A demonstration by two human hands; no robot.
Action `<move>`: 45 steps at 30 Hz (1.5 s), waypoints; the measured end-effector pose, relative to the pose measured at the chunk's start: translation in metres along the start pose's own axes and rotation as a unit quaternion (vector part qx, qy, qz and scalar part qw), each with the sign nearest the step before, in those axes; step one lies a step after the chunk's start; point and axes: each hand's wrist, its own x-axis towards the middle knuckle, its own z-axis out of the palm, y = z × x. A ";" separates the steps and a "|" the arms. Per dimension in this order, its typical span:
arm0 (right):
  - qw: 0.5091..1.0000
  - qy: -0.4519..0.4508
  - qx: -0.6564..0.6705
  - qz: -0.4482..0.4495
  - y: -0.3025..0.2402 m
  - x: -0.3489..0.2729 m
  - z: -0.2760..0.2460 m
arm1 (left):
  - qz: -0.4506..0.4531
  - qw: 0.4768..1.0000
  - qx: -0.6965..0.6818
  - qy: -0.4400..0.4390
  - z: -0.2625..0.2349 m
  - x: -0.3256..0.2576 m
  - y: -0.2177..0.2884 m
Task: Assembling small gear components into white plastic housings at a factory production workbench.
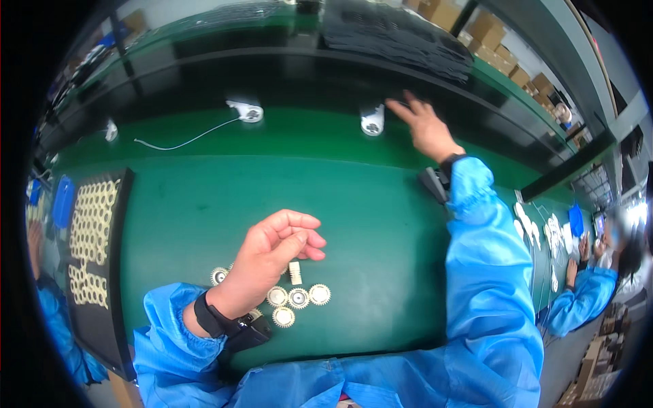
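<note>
My left hand (275, 248) is over the green mat, fingers curled in and thumb against them; anything inside them is hidden. Under and beside it lie several cream toothed gears (298, 298), some flat and grouped together, plus a small stack of them on its side (294, 273). My right hand (428, 128) reaches to the far side, fingers spread and slightly blurred, with nothing visible in it. Just left of its fingertips is a white rounded plastic housing (372, 121) with a dark centre, apparently apart from the hand.
At the left stands a black tray (124, 224) with rows of cream rings. Another white housing (252, 113) with a cable lies along the far green strip. Black sheets (401, 37) are piled on the shelf beyond. A co-worker's blue sleeve (588, 299) and white parts (558, 234) are at right.
</note>
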 end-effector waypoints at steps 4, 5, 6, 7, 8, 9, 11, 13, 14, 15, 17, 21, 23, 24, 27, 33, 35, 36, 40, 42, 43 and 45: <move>0.988 0.036 -0.117 -0.099 0.013 0.036 0.052 | 0.001 1.000 0.001 0.006 -0.007 0.004 0.006; 0.990 0.001 -0.105 -0.093 0.018 0.035 0.049 | 0.022 1.000 0.009 0.004 -0.011 0.005 0.008; 0.991 -0.036 -0.093 -0.087 0.011 0.035 0.042 | 0.041 0.999 0.017 0.002 -0.015 0.006 0.009; 0.996 -0.055 -0.042 -0.047 0.004 0.030 0.035 | 0.042 0.999 0.021 -0.007 -0.019 0.009 0.009; 0.997 -0.075 0.006 -0.004 -0.007 0.019 0.021 | 0.038 0.999 0.016 0.002 -0.020 0.011 0.008; 0.997 -0.034 0.064 -0.008 -0.015 0.006 0.014 | 0.057 0.998 0.017 0.001 -0.018 0.015 0.008; 0.978 0.024 0.207 -0.031 -0.068 -0.010 -0.007 | 0.074 0.997 0.021 0.032 -0.017 0.011 0.005; 0.964 0.037 0.262 -0.013 -0.132 -0.036 -0.043 | 0.090 0.993 0.021 0.071 -0.009 0.010 0.006; 0.959 0.074 0.271 -0.040 -0.155 -0.051 -0.054 | 0.105 0.989 0.023 0.097 -0.003 0.008 0.007; 0.964 0.080 0.247 -0.052 -0.171 -0.063 -0.062 | 0.099 0.992 0.013 0.079 0.002 0.007 0.010; 0.972 0.097 0.203 -0.068 -0.200 -0.083 -0.068 | 0.124 0.991 -0.010 0.046 0.002 0.011 0.006; 0.959 0.092 0.265 -0.034 -0.232 -0.104 -0.081 | 0.155 0.987 -0.038 0.007 -0.003 0.007 0.010; 0.951 0.109 0.288 -0.024 -0.235 -0.105 -0.083 | 0.171 0.981 -0.092 -0.017 0.001 0.003 0.012; 0.941 0.125 0.315 -0.015 -0.237 -0.105 -0.084 | 0.173 0.980 -0.092 -0.017 0.004 0.001 0.014; 0.929 0.104 0.355 -0.002 -0.238 -0.104 -0.100 | 0.235 0.959 -0.149 -0.058 0.007 -0.001 0.018; 0.926 0.092 0.365 0.008 -0.256 -0.099 -0.105 | 0.238 0.966 -0.087 -0.055 0.005 -0.007 0.020; 0.947 0.085 0.309 0.015 -0.257 -0.097 -0.104 | 0.258 0.965 -0.055 -0.003 0.005 -0.006 0.019; 0.953 0.040 0.300 0.024 -0.259 -0.097 -0.105 | 0.258 0.965 -0.055 -0.003 0.005 -0.005 0.020; 0.870 -0.174 0.448 -0.109 -0.237 -0.104 -0.130 | 0.206 0.969 -0.132 0.035 -0.011 -0.005 0.035; 0.824 -0.134 0.528 -0.155 -0.198 -0.104 -0.127 | 0.209 0.961 -0.182 0.005 -0.020 -0.001 0.048; 0.853 -0.098 0.506 -0.081 -0.193 -0.097 -0.123 | 0.186 0.959 -0.213 -0.012 -0.022 -0.005 0.059; 0.916 -0.012 0.399 -0.040 -0.183 -0.079 -0.098 | 0.126 0.919 -0.350 -0.128 -0.031 0.000 0.061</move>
